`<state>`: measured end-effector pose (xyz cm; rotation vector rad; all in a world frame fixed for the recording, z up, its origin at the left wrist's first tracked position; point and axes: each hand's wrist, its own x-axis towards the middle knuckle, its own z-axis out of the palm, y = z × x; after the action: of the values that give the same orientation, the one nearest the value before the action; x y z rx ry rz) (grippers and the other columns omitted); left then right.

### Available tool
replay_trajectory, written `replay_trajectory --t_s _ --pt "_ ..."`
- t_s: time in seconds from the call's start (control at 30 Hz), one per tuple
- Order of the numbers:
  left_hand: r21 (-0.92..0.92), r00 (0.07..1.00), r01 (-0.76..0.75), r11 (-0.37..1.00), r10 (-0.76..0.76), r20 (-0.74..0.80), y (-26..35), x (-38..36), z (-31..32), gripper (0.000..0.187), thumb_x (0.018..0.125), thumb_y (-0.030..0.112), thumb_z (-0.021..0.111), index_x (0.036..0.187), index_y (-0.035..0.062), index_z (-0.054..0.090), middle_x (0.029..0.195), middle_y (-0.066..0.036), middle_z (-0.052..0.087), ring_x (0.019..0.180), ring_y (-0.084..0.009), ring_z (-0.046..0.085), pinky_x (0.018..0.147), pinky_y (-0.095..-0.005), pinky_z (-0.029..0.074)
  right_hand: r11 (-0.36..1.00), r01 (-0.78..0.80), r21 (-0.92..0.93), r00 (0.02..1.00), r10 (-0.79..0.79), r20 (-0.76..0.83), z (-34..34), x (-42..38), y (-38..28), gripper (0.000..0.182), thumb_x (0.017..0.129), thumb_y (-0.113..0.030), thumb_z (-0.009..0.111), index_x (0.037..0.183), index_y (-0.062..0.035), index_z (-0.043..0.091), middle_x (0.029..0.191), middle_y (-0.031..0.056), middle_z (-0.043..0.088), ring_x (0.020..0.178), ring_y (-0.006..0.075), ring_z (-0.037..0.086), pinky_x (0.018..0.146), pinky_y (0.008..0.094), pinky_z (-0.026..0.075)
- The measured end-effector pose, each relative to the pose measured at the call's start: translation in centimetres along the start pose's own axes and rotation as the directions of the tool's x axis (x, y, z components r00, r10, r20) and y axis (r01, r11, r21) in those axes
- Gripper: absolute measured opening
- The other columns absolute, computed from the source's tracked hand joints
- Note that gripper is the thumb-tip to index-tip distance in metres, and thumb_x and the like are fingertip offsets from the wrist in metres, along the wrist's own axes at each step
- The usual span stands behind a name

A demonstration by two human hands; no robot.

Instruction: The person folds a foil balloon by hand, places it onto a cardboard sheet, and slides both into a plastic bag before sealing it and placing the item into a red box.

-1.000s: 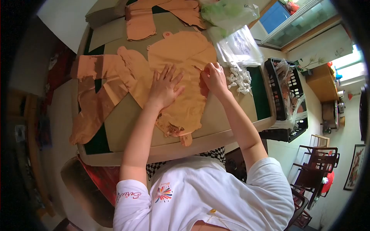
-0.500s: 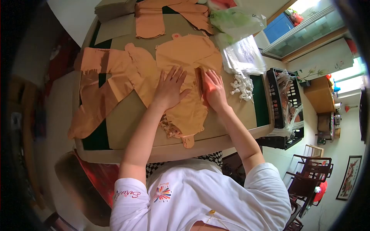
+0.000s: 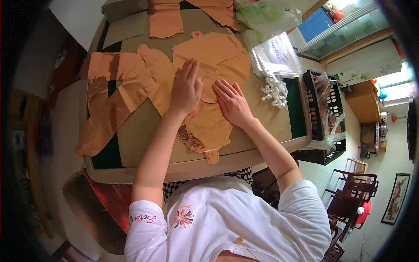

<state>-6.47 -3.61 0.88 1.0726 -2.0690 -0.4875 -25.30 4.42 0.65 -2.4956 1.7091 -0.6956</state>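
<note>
A rose-gold foil balloon (image 3: 205, 50), deflated and flat, lies on the table in front of me. My left hand (image 3: 187, 91) rests on its left-middle part, fingers stretched out and close together, the hand somewhat turned on its edge. My right hand (image 3: 233, 105) presses on the balloon's right-middle part with its fingers extended flat. A fold runs across the foil between the two hands. At the balloon's near end are a crinkled shiny patch and a small tab (image 3: 212, 157). Neither hand grips anything that I can see.
More flat foil balloons lie to the left (image 3: 118, 105) and at the far side (image 3: 166, 22). Clear plastic bags (image 3: 277, 54) and a bunch of white pieces (image 3: 275, 92) sit at the right. A black crate (image 3: 323, 118) stands beyond the table's right edge.
My right hand has moved left across the foil, and the balloon's right-middle part is now folded inward. My left hand has shifted slightly away from me and its fingers have come together.
</note>
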Motion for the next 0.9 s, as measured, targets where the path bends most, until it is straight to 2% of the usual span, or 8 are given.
replay_trajectory --t_s 0.17,0.4,0.5,0.57,0.6,0.7,0.8,0.9 --pt "0.296 0.982 -0.147 0.944 0.104 0.157 1.6 1.3 1.7 0.046 0.096 0.02 0.044 0.139 0.0036 0.043 0.146 -0.016 0.04 0.139 -0.031 0.033 0.111 -0.0525 0.027 1.0 -0.007 -0.011 1.0 0.007 0.0 0.1 0.0 0.0 0.038 0.093 -0.015 0.054 0.13 -0.0049 0.055 0.138 0.0113 0.051 0.133 0.0269 0.042 0.111 0.0479 0.03" --pt "0.42 0.972 -0.068 0.905 -0.035 0.234 -0.3 1.0 3.5 0.05 0.094 0.027 0.047 0.141 0.0135 0.043 0.152 -0.011 0.033 0.143 -0.0269 0.026 0.114 -0.055 0.02 1.0 -0.009 0.026 1.0 0.01 -0.007 0.0 0.2 0.2 0.037 0.091 -0.015 0.056 0.127 -0.0067 0.057 0.134 0.0116 0.055 0.13 0.0288 0.046 0.111 0.0489 0.031" --pt "0.432 0.966 -0.07 0.899 -0.048 0.256 0.0 1.1 3.2 0.051 0.095 0.028 0.044 0.143 0.0136 0.041 0.153 -0.011 0.032 0.143 -0.0276 0.025 0.115 -0.0546 0.019 0.992 -0.044 0.122 0.999 0.046 -0.012 -0.6 2.8 2.9 0.032 0.088 -0.016 0.059 0.119 -0.007 0.061 0.12 0.0144 0.061 0.118 0.0324 0.054 0.106 0.048 0.037" --pt "0.457 0.954 -0.073 0.886 -0.071 0.291 0.6 1.1 2.6 0.052 0.096 0.028 0.042 0.145 0.0139 0.039 0.153 -0.011 0.03 0.144 -0.028 0.024 0.115 -0.0545 0.018 0.933 -0.278 0.229 0.956 0.292 -0.029 -0.8 6.2 5.8 0.029 0.084 -0.019 0.064 0.109 -0.0051 0.064 0.1 0.0209 0.064 0.099 0.0384 0.059 0.09 0.0451 0.046" --pt "0.454 0.954 -0.079 0.887 -0.064 0.292 0.7 1.0 2.5 0.052 0.096 0.029 0.041 0.146 0.0142 0.038 0.154 -0.011 0.03 0.144 -0.0281 0.023 0.115 -0.0544 0.017 0.965 -0.215 0.152 0.96 0.238 -0.148 -0.7 8.0 7.9 0.033 0.084 -0.023 0.064 0.111 -0.0046 0.063 0.102 0.0216 0.064 0.097 0.0392 0.06 0.087 0.0465 0.048" --pt "0.462 0.956 -0.095 0.882 -0.049 0.29 0.4 0.9 2.6 0.053 0.096 0.03 0.04 0.147 0.0146 0.036 0.154 -0.011 0.029 0.144 -0.0283 0.022 0.115 -0.0545 0.017 0.88 -0.472 -0.045 0.877 0.464 -0.126 -0.5 13.4 12.2 0.039 0.084 -0.028 0.064 0.115 -0.0056 0.062 0.117 0.0204 0.061 0.108 0.0372 0.058 0.093 0.0465 0.047" --pt "0.466 0.959 -0.102 0.879 -0.037 0.279 0.2 0.8 2.8 0.054 0.095 0.03 0.041 0.146 0.0137 0.036 0.154 -0.012 0.03 0.144 -0.0282 0.023 0.115 -0.0553 0.018 0.869 -0.485 -0.098 0.874 0.479 -0.083 2.7 16.3 18.5 0.043 0.077 -0.027 0.07 0.113 -0.0044 0.064 0.108 0.0215 0.064 0.098 0.0363 0.062 0.085 0.0445 0.049" --pt "0.437 0.968 -0.094 0.895 -0.021 0.251 -0.1 0.8 3.1 0.054 0.093 0.029 0.044 0.144 0.0108 0.038 0.152 -0.013 0.032 0.143 -0.0284 0.025 0.114 -0.0563 0.02 0.882 -0.467 -0.06 0.879 0.471 0.075 2.1 17.9 20.4 0.037 0.071 -0.024 0.071 0.101 -0.0035 0.068 0.093 0.0184 0.069 0.086 0.0339 0.066 0.077 0.0437 0.051"
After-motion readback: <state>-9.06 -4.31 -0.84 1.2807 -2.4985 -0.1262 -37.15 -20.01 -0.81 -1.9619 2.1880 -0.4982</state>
